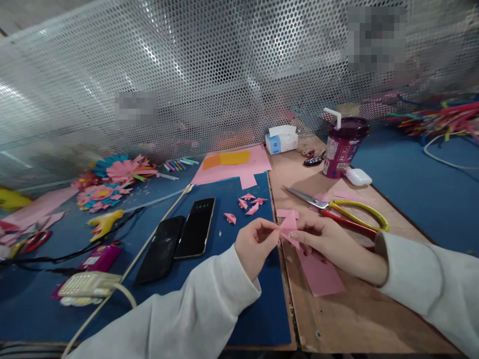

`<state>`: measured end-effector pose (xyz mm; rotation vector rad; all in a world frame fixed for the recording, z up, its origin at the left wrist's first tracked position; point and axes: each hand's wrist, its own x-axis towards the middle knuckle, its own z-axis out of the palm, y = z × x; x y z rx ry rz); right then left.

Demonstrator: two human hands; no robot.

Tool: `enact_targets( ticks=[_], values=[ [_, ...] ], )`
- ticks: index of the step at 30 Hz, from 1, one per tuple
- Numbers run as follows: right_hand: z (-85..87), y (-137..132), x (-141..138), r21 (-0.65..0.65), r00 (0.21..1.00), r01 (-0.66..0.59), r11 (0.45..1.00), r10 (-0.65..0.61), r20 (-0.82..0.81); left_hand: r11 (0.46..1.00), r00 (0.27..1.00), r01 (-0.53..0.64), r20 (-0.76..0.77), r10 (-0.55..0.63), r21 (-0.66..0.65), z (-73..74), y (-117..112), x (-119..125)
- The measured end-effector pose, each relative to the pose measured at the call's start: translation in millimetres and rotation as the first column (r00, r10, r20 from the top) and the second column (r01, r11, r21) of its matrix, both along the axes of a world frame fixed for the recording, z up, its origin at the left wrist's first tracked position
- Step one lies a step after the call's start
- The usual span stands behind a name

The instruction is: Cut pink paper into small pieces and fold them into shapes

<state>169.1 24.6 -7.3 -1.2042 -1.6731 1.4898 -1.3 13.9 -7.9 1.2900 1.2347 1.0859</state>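
Note:
Between my two hands is a folded piece of pink paper (pixel 289 223) with a pointed, triangular shape. My left hand (pixel 258 244) pinches its left corner between thumb and fingertips. On the other side, the thumb and fingers of my right hand (pixel 329 242) grip it, the fingers partly hidden behind it. Beneath my right hand lies a flat pink paper strip (pixel 321 271) on the wooden board. Several small folded pink paper pieces (pixel 252 203) sit just beyond my left hand. Scissors (pixel 348 212) with yellow and red handles lie beside my right hand.
Two phones (pixel 195 228) lie left of my hands, crossed nearby by a pale cable (pixel 149 237). Further left are a yellow glue gun (pixel 106 223) and paper flowers (pixel 119 172). A purple cup (pixel 341 148), white case (pixel 359 176) and tissue box (pixel 281 141) stand behind, before a perforated metal screen (pixel 209 65).

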Motion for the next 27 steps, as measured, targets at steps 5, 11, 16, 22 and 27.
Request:
enact_targets(
  ticks=[5,11,16,22,27],
  values=[
    [-3.8,-0.2,1.7,0.077,0.997,0.081,0.994,-0.082,0.012,0.999,0.997,0.049,-0.06,-0.048,0.006,2.1,-1.8,1.2],
    [-5.5,0.9,3.0,0.154,0.993,0.112,0.982,-0.115,0.006,0.99,0.992,0.121,0.048,-0.118,-0.069,-4.9,-1.2,4.0],
    [-5.6,-1.1,1.6,0.323,0.994,0.067,0.944,-0.037,-0.099,0.948,0.958,0.274,0.135,-0.253,-0.165,-5.4,-3.0,4.1],
    [3.7,-8.2,0.2,0.377,1.0,0.028,0.926,-0.023,-0.017,0.966,0.967,0.256,-0.006,-0.256,-0.037,-3.8,-5.4,1.7],
    [8.5,-8.3,4.8,0.383,0.993,0.054,0.922,-0.088,0.073,0.97,0.969,0.241,-0.049,-0.241,-0.009,-2.0,-5.7,1.1]
  ],
)
